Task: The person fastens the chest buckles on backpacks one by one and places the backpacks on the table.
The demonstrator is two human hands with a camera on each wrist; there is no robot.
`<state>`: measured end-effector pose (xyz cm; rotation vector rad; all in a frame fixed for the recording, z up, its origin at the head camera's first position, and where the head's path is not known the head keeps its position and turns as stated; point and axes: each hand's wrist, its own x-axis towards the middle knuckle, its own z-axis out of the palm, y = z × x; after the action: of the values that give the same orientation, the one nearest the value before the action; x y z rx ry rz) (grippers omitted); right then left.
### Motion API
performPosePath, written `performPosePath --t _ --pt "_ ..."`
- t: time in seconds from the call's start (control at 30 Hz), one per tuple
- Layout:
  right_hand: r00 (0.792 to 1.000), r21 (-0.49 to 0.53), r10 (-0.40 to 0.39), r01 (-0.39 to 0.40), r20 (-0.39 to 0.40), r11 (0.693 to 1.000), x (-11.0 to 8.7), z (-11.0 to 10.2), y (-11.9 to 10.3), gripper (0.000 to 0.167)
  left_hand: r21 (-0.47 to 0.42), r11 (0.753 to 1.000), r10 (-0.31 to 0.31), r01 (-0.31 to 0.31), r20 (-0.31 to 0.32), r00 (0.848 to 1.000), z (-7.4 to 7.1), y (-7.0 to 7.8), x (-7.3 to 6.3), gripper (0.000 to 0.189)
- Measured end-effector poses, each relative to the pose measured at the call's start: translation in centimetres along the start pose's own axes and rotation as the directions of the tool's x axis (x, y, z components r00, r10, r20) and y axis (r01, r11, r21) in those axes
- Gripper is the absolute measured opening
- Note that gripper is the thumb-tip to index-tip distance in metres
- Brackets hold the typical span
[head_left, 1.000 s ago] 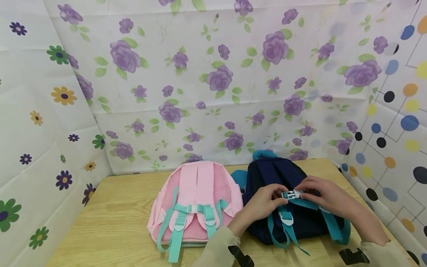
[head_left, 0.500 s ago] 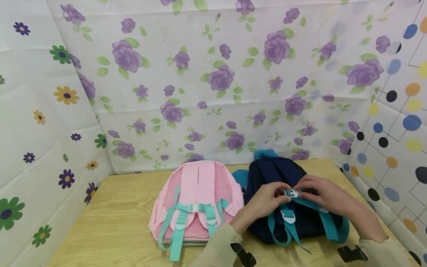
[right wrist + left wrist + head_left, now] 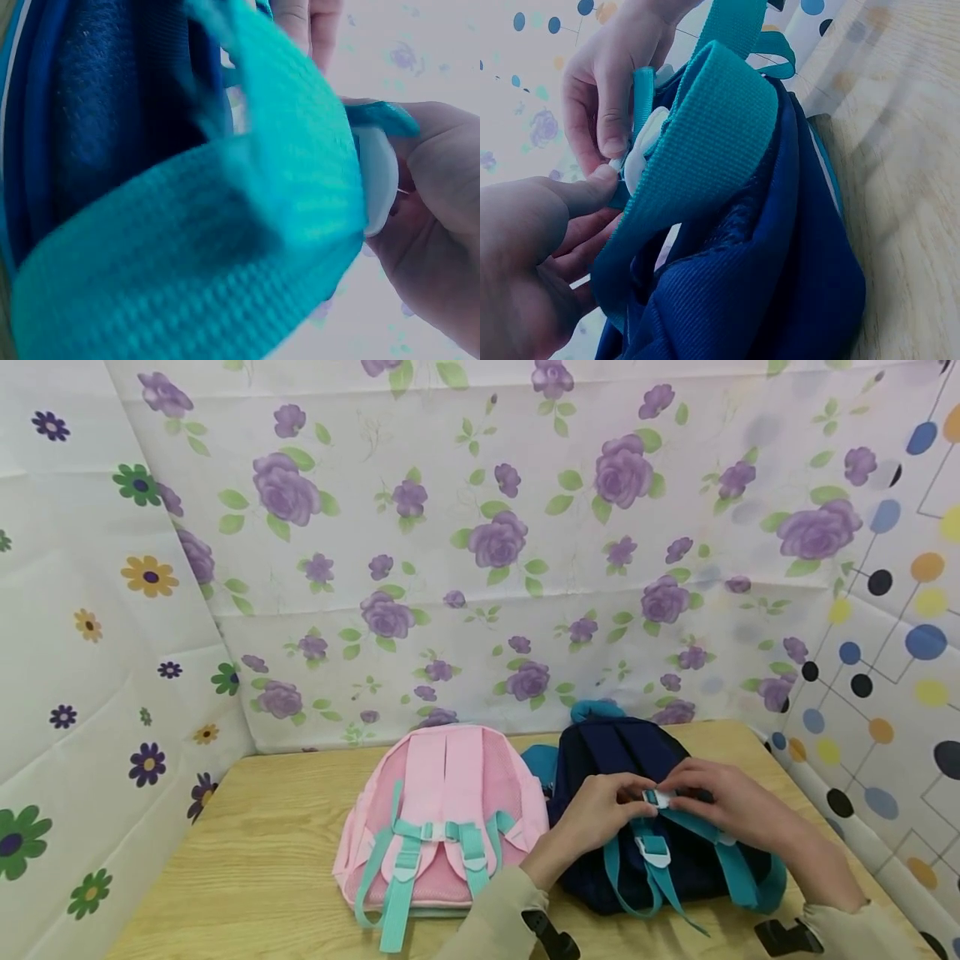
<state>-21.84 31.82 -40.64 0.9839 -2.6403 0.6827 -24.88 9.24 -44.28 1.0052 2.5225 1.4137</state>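
Note:
A navy backpack [image 3: 611, 877] with teal straps lies on the right part of the table, its strap side up. Over its middle I hold a white side-release buckle [image 3: 662, 798] on a teal chest strap. My left hand [image 3: 596, 814] pinches the left end between thumb and fingers; my right hand [image 3: 731, 797] pinches the right end. In the left wrist view both hands meet at the buckle, which the teal webbing [image 3: 705, 142] partly hides. Webbing also covers much of the right wrist view, beside a white plastic strap adjuster [image 3: 379, 180].
To the left lies a pink backpack [image 3: 442, 777] with teal straps and a fastened chest buckle. Both bags rest on a wood-grain table [image 3: 247, 852]. Flowered and dotted sheets [image 3: 450, 527] hang around its back and sides.
The buckle's two halves have come closer together, and less of the prongs shows between them. My left hand has shifted slightly right; the pink backpack has stayed put.

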Motion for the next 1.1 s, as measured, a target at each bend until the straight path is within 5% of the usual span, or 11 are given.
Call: performPosePath --t 0.47,1.1 --pt "0.992 0.071 0.05 -0.059 0.116 0.996 0.2 0.3 0.1 0.017 -0.012 1.0 -0.018 0.019 0.025 1.0 -0.9 -0.7 -1.0 0.038" --pt "0.996 0.027 0.062 -0.063 0.06 0.998 -0.9 0.7 0.6 0.015 0.184 0.982 -0.041 0.045 -0.025 0.999 -7.2 -2.0 -4.5 0.039"
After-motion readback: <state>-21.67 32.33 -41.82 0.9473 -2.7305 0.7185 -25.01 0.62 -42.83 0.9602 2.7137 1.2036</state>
